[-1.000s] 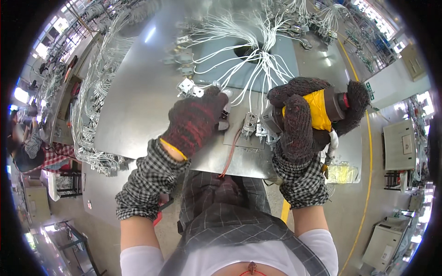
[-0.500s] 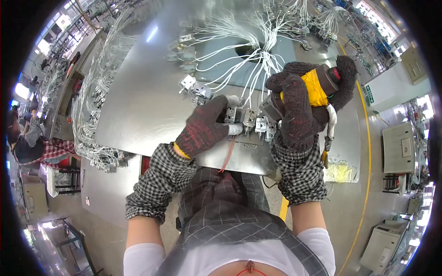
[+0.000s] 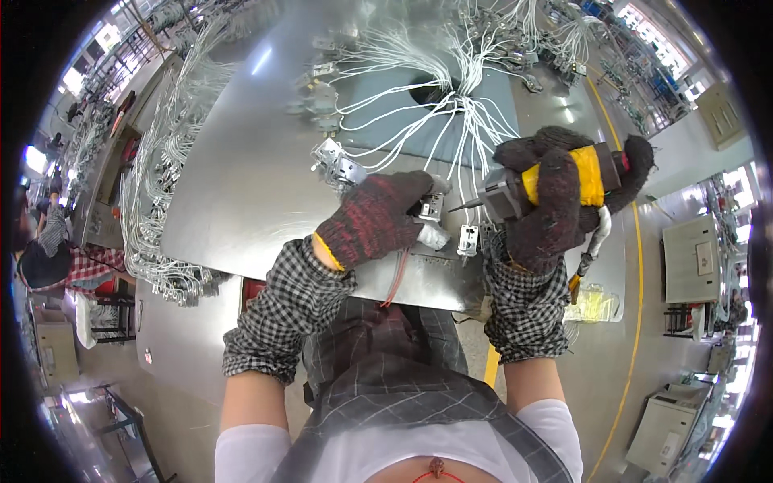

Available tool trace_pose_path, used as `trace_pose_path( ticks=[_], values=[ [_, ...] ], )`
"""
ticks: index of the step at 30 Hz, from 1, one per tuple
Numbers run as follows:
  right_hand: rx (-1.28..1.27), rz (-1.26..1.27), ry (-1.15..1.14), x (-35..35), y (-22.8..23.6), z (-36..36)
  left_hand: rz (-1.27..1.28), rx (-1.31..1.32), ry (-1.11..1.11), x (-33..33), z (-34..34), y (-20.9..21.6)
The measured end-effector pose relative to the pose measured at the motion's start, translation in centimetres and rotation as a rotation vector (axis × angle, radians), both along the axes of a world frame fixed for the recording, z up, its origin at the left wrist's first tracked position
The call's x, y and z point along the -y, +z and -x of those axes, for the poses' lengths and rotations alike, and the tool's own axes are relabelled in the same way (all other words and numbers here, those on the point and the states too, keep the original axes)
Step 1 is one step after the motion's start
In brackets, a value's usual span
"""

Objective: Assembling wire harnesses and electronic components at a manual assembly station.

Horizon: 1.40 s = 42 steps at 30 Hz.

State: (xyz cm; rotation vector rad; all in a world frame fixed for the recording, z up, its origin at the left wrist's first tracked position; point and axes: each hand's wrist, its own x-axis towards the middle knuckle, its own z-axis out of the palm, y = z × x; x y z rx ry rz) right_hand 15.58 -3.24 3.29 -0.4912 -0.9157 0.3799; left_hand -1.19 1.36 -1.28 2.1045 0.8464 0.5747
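Note:
My left hand (image 3: 378, 216), in a dark knitted glove with whitish fingertips, closes its thumb and fingers around a small silver metal connector (image 3: 431, 207) near the table's front edge. Gripped in my gloved right hand (image 3: 555, 205) is a power screwdriver (image 3: 592, 173) wrapped in yellow tape. Its thin dark bit points left toward that connector, with a small space between as seen from above. Just right of my left fingertips lies another metal connector (image 3: 469, 240). White cables (image 3: 471, 137) fan out from a dark hole in a grey-blue plate beyond my hands.
More metal connectors (image 3: 338, 161) sit left of the cables. Bundles of white cable (image 3: 157, 193) hang along the table's left side. Thin reddish wires (image 3: 396, 278) hang over the front edge. Another person in a checked top (image 3: 84, 262) is at far left.
My left hand has moved right along the connectors. My right hand has drawn the screwdriver to the right and slightly nearer, so its bit now shows.

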Motion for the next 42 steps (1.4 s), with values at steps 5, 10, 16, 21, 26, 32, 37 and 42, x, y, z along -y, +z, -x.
trace_pose_path(
  ticks=[5, 10, 16, 21, 26, 32, 37, 42],
  values=[
    [0.091, 0.024, 0.098, 0.3, -0.7, -0.5, -0.166, -0.164, -0.052, -0.4, -1.7, -0.3],
    [0.316, 0.031, -0.046, -0.2, -2.6, -0.4, -0.185, -0.093, -0.012, -0.5, -0.6, -1.7],
    [0.199, 0.036, -0.016, 0.7, -0.7, 0.1, -0.094, -0.083, 0.002, 0.1, -1.1, -1.2],
    [0.112, 0.018, 0.018, 0.0, -1.9, 0.7, -0.23, -0.112, 0.168, 1.8, 1.0, 0.3],
    [0.261, -0.006, 0.013, 0.3, -1.0, 0.2, -0.553, -0.392, 0.565, 0.0, 4.7, -0.2],
    [0.214, -0.012, 0.057, -0.5, -1.4, -0.4, 0.193, 0.542, 0.289, -0.6, 4.0, -0.3],
    [0.148, 0.002, 0.146, -1.2, -1.8, 0.2, 0.294, 0.597, 0.268, 0.7, 3.5, -3.2],
    [0.261, 0.01, -0.191, -0.8, 0.6, -3.5, -0.284, 0.209, 0.084, 2.0, -1.4, -1.6]
  ],
)
